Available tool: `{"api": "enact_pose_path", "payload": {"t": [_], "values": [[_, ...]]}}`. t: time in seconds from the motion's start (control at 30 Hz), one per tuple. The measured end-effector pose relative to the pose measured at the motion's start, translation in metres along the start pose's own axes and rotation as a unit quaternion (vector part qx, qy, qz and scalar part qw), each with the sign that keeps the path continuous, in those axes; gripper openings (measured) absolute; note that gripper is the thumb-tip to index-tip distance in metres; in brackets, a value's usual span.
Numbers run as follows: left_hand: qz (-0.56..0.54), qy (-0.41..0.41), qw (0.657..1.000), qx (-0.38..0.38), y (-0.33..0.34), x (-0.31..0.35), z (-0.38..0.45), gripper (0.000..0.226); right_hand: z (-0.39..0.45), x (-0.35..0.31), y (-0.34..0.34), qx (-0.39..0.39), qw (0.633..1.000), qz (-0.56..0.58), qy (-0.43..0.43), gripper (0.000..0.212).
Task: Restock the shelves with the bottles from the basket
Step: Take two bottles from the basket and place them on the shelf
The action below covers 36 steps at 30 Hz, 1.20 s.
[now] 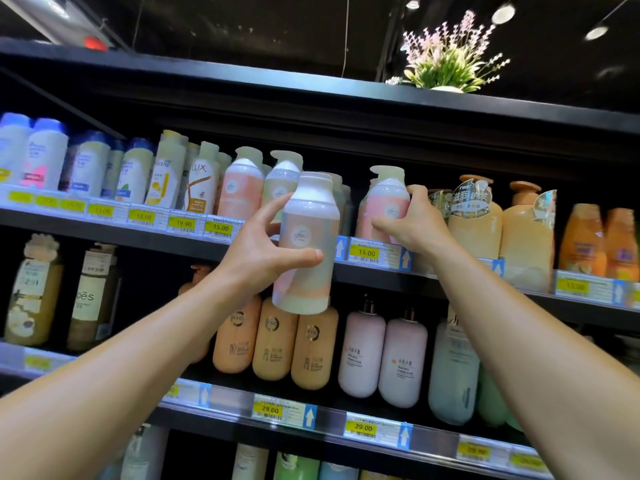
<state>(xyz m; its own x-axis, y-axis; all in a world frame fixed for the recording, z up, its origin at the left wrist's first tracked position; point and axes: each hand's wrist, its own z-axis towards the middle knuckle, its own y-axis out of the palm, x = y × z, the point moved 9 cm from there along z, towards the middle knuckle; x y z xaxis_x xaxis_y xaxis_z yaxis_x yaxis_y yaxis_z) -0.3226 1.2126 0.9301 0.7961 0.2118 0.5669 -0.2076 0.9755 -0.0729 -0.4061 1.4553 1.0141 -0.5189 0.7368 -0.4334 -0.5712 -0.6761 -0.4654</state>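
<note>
Left hand gripped a pastel bottle before the shelf edge; right hand clasped a shelved pink bottle (gap between).

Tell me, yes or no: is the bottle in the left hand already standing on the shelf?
No: the left hand holds the bottle in the air, in front of the shelf edge.

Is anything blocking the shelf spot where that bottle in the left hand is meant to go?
Nothing visible blocks it. The left hand holds the bottle in front of a gap on the upper shelf, while the right hand grips the pink bottle beside that gap.
</note>
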Motion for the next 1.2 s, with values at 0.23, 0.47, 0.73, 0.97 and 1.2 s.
{"api": "enact_pose_path", "payload": {"t": [0.23,0.47,0.73,0.97,1.2], "values": [[-0.012,0.062,0.997,0.039,-0.002,0.038,0.027,0.093,-0.006,-0.007,-0.009,0.055,0.998,-0.008,-0.025,0.092],[0.066,0.156,0.982,0.088,0.01,0.078,0.079,0.082,-0.022,-0.007,-0.015,0.112,0.99,0.017,-0.088,0.075],[0.09,0.074,0.99,0.079,0.029,0.041,0.111,0.074,-0.026,0.0,-0.012,0.114,0.988,0.019,-0.103,0.073],[0.101,0.04,0.992,0.061,0.037,0.023,0.113,0.077,-0.026,-0.002,-0.011,0.109,0.989,0.015,-0.103,0.072],[0.134,-0.037,0.99,-0.028,0.054,-0.004,0.111,0.083,-0.022,-0.003,-0.009,0.107,0.988,0.015,-0.108,0.075]]}}
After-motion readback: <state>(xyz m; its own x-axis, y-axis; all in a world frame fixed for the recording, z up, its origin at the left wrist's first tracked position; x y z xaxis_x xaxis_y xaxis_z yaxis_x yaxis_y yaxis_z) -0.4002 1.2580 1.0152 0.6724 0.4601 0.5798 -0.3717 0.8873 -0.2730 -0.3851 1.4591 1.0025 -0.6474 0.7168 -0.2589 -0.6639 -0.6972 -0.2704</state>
